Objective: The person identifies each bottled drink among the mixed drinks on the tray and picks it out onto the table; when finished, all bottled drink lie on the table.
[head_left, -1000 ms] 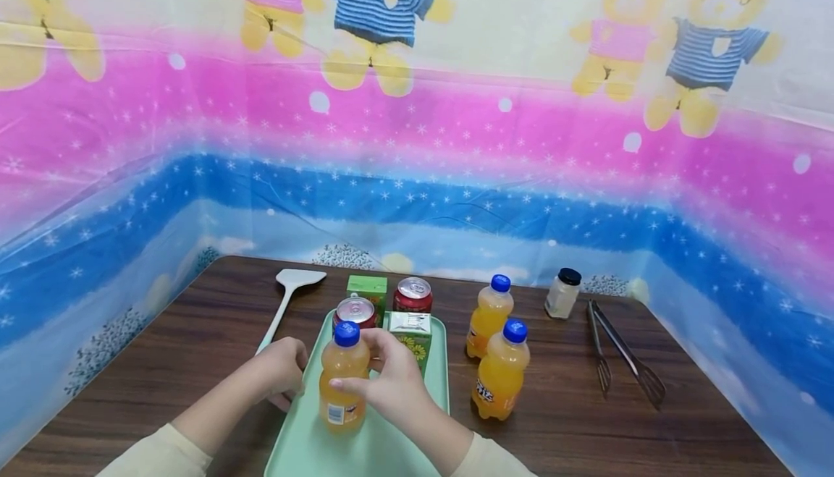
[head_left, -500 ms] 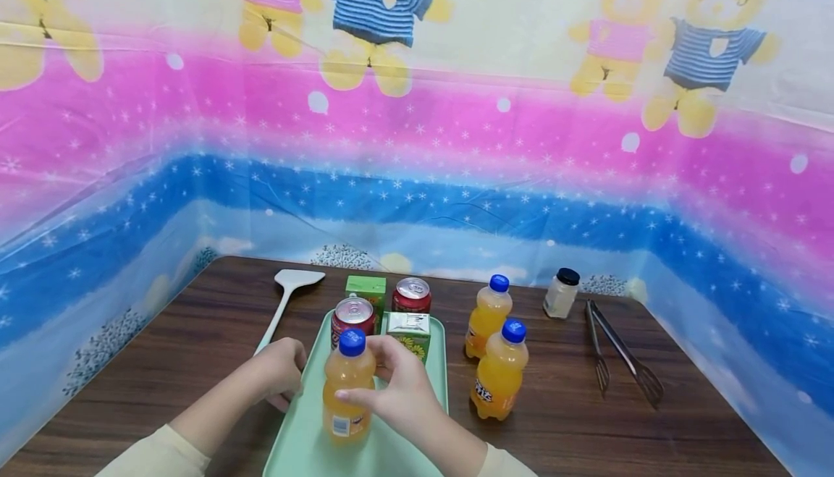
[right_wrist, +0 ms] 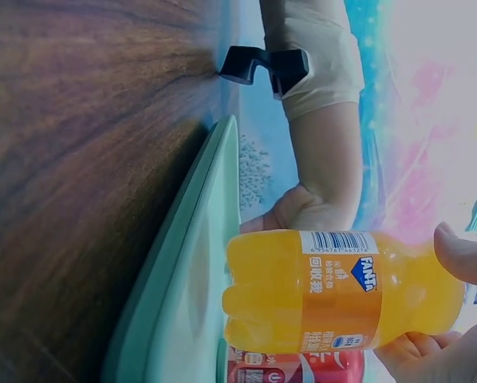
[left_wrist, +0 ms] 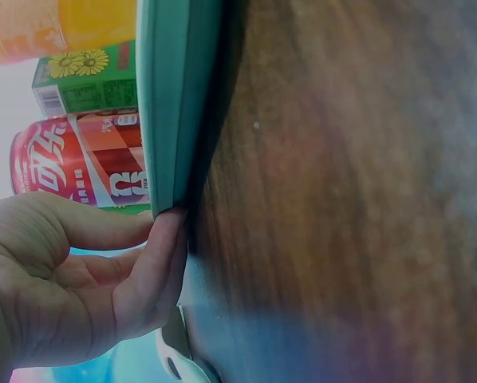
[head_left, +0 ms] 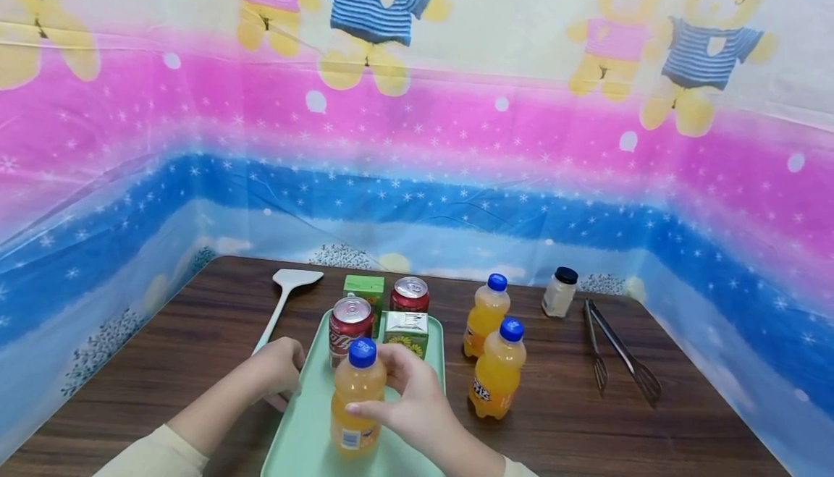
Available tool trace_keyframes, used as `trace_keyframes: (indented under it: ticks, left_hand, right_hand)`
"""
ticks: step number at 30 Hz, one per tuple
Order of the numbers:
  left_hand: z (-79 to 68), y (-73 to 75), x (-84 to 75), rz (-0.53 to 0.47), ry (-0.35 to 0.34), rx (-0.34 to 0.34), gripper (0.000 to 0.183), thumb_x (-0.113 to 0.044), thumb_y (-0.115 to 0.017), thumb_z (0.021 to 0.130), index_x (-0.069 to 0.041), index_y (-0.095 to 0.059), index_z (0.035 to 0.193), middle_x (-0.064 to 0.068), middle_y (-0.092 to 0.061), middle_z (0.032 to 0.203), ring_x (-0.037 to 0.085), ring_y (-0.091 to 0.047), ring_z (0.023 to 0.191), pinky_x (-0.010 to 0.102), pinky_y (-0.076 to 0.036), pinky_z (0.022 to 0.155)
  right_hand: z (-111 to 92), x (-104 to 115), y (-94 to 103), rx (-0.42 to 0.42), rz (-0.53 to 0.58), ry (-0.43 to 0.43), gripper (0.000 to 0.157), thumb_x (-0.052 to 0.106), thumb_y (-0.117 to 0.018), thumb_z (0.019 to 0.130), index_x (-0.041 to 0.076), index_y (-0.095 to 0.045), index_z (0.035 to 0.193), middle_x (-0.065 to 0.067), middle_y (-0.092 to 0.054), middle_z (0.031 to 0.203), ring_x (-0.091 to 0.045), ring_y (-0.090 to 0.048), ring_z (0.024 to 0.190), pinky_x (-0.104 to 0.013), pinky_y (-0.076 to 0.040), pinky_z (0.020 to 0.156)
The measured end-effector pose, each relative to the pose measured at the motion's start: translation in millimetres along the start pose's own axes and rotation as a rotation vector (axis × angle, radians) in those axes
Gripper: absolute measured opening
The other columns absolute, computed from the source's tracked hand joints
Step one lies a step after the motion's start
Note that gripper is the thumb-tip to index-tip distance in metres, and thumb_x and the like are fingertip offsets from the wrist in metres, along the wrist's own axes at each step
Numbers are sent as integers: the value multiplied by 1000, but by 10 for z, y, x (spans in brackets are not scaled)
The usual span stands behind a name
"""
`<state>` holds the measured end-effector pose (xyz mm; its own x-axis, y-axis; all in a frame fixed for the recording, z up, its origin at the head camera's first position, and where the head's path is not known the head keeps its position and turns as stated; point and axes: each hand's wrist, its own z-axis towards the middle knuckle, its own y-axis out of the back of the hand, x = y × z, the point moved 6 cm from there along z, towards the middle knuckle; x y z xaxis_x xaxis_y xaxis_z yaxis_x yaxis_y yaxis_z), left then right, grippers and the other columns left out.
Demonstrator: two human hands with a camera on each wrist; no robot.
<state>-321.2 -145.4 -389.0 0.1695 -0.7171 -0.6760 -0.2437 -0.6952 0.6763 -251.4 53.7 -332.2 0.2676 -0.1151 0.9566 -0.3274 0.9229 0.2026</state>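
My right hand [head_left: 417,394] grips a bottle of orange Fanta [head_left: 357,415] with a blue cap, thumb on the near side. In the right wrist view the bottle [right_wrist: 342,295] stands upright relative to the mint-green tray [right_wrist: 187,279], its base right at the tray's floor. My left hand [head_left: 281,370] pinches the tray's left rim; the left wrist view shows the thumb above the rim [left_wrist: 175,96] and fingers beneath it. On the tray, beyond the bottle, are a red cola can [head_left: 345,328] and a green drink carton [head_left: 407,328] with yellow flowers.
Another green carton [head_left: 365,287] and red can [head_left: 410,294] stand at the tray's far end. To the right are two more orange bottles [head_left: 498,376], a black-lidded jar [head_left: 560,294] and metal tongs [head_left: 615,347]. A white spatula [head_left: 283,303] lies left on the wooden table [head_left: 176,347].
My right hand has drawn the Fanta bottle nearer and slightly right over the tray, uncovering more of the red can's front. My left hand has stayed on the rim.
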Motion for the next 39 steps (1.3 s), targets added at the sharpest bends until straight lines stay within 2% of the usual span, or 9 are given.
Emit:
trace_keyframes:
  ticks: [4, 12, 23, 27, 31, 39]
  left_hand:
    - [-5, 2, 4, -7, 0, -7, 25, 15, -64, 76, 5, -49, 93, 17, -53, 80, 23, -62, 63, 34, -56, 50]
    - [-3, -8, 10, -16, 0, -7, 26, 15, -64, 75, 6, -50, 94, 17, -53, 80, 23, -62, 63, 35, -56, 50]
    - [1, -4, 6, -32, 14, 2, 28, 15, -64, 75, 7, -50, 97, 17, -52, 82, 24, -62, 63, 34, -56, 51]
    - [10, 0, 15, -32, 28, 5, 27, 16, -64, 75, 7, -51, 96, 17, -52, 83, 24, -63, 63, 34, -56, 51]
    - [14, 1, 9, -19, 33, 10, 26, 15, -65, 75, 6, -51, 95, 17, -52, 84, 24, -63, 64, 34, -57, 52]
    - [25, -10, 15, -11, 29, -1, 27, 15, -65, 75, 6, -51, 96, 16, -53, 82, 23, -62, 63, 34, -56, 51]
  right_hand:
    - [-47, 9, 34, 14, 9, -3, 50, 12, -80, 74, 12, -57, 118, 0, -63, 109, -15, -60, 103, -29, -48, 92]
    - [-141, 13, 103, 16, 3, -64, 51, 14, -80, 73, 12, -57, 119, 0, -62, 112, -17, -59, 106, -32, -48, 93]
    - [-332, 78, 233, 47, 61, -76, 50, 13, -78, 76, 14, -56, 121, -2, -61, 116, -20, -58, 109, -36, -47, 95]
    - [-407, 136, 270, 68, 98, -55, 50, 13, -77, 77, 10, -55, 122, -6, -60, 117, -22, -57, 108, -34, -47, 94]
    - [-483, 171, 311, 79, 123, -40, 51, 12, -75, 79, 7, -53, 124, -9, -58, 119, -25, -56, 110, -37, -46, 95]
    - [-633, 141, 432, 33, 146, -126, 54, 11, -75, 78, 3, -50, 126, -11, -59, 120, -27, -56, 110, -44, -46, 94]
